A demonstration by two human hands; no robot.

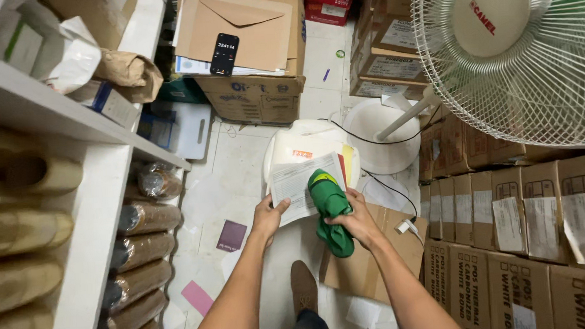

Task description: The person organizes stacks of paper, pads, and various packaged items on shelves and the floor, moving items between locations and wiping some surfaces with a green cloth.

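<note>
Head view shows your left hand (266,218) pinching the printed sheet (302,187) while your right hand (357,222) clasps a folded green garment (330,211), seemingly checking both above the white stool's (298,136) front edge.

Counts from where I watch

I count two hands (268,216) (357,220), one green cloth (330,209), one printed sheet (300,184), one fan (520,52), one phone (224,53), one envelope (238,27).
</note>
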